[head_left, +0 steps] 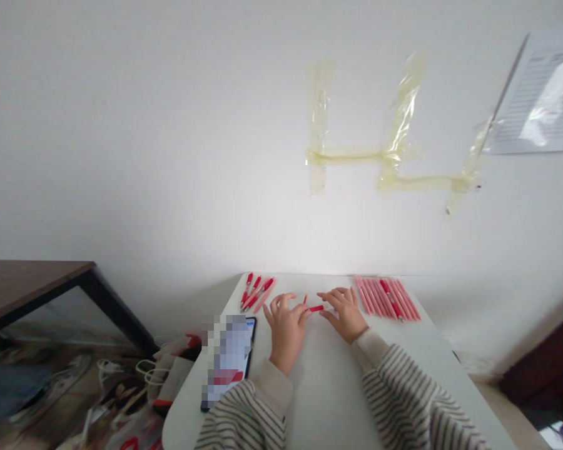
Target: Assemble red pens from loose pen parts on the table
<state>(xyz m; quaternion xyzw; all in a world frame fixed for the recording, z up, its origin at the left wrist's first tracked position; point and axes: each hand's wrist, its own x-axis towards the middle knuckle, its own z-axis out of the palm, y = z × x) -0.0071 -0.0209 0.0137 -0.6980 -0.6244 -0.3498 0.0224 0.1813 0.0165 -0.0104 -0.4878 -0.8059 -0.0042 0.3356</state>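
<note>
My left hand (pixel 286 325) and my right hand (pixel 344 312) meet over the far middle of a white table (pixel 328 387). Between their fingertips they pinch a short red pen piece (pixel 316 308). A thin red part (pixel 304 299) sticks up by my left fingers. Both hands have their fingers curled in a pinch. A few red pens (pixel 257 292) lie in a small pile to the far left of my hands. A row of several pink and red pens (pixel 387 298) lies to the far right. Striped sleeves cover both forearms.
A phone (pixel 229 359) lies on the table's left edge near my left forearm. The table stands against a white wall with tape strips (pixel 385 156) and a taped sheet (pixel 539 100). A dark table (pixel 37 287) and clutter on the floor (pixel 136 387) are at left.
</note>
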